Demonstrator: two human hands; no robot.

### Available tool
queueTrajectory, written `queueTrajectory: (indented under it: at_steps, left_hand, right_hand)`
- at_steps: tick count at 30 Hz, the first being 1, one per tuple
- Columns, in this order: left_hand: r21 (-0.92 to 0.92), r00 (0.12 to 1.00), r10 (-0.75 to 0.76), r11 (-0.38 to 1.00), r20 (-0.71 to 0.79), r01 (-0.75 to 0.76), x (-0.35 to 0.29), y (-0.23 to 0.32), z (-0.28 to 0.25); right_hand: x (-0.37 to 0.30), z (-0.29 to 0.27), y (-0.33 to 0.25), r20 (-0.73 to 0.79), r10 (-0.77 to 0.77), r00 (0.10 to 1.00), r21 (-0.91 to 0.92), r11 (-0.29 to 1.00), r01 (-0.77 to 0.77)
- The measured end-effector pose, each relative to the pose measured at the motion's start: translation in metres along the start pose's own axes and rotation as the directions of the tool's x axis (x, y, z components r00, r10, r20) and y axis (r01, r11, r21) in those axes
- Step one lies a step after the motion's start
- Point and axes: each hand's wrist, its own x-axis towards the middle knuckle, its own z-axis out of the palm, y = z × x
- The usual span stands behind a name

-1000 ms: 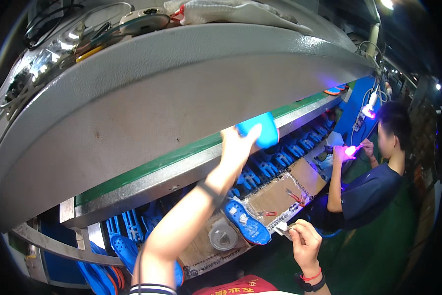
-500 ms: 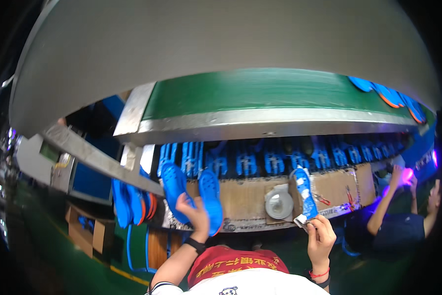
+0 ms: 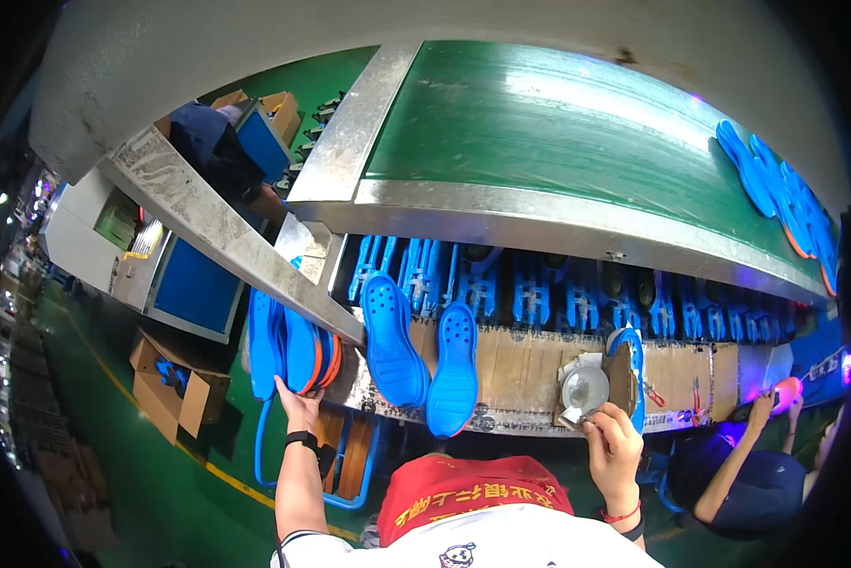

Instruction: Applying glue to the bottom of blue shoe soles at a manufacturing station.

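My left hand (image 3: 299,407) is closed round the lower end of a blue shoe sole (image 3: 302,346), among similar soles with orange edges at the bench's left end. Two more blue soles, one on the left (image 3: 392,341) and one on the right (image 3: 454,369), lie side by side on the cardboard-covered bench. My right hand (image 3: 617,450) is pinched by the near rim of a white bowl (image 3: 584,388); what its fingertips hold is too small to make out. Just beyond that hand, an upright cardboard piece (image 3: 621,379) partly hides a blue strip (image 3: 637,364).
A green conveyor belt (image 3: 539,123) with a metal edge runs beyond the bench, carrying blue soles (image 3: 776,194) at right. Blue clamp-like parts (image 3: 529,293) line up underneath. Red-handled pliers (image 3: 654,396) lie on the bench. A co-worker (image 3: 747,483) sits at right; an open carton (image 3: 174,388) stands on the floor.
My left hand has left the two soles on the bench and moved left to the stack. My right hand has shifted to the bowl's rim. The view has turned.
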Motion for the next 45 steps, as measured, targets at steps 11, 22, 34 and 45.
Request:
queueTrajectory:
  at_steps: [11, 22, 34, 45]
  left_hand:
    - [0.232, 0.973, -0.227, 0.95, 0.048, 0.21, 0.024, 0.003, -0.023]
    - [0.039, 0.972, -0.019, 0.999, 0.236, 0.01, -0.097, -0.044, -0.074]
    - [0.333, 0.781, -0.464, 0.878, 0.418, 0.343, -0.205, -0.084, -0.01]
    - [0.349, 0.571, -0.695, 0.716, 0.437, 0.605, -0.18, -0.217, 0.142]
  right_hand:
    - [0.007, 0.02, -0.012, 0.055, -0.037, 0.998, 0.032, 0.999, 0.035]
    - [0.009, 0.034, -0.005, 0.089, -0.095, 0.991, 0.035, 0.995, 0.092]
    - [-0.003, 0.022, 0.026, 0.067, -0.044, 0.997, 0.003, 0.999, 0.044]
    - [-0.022, 0.014, 0.054, 0.007, 0.071, 0.997, -0.036, 0.997, -0.07]
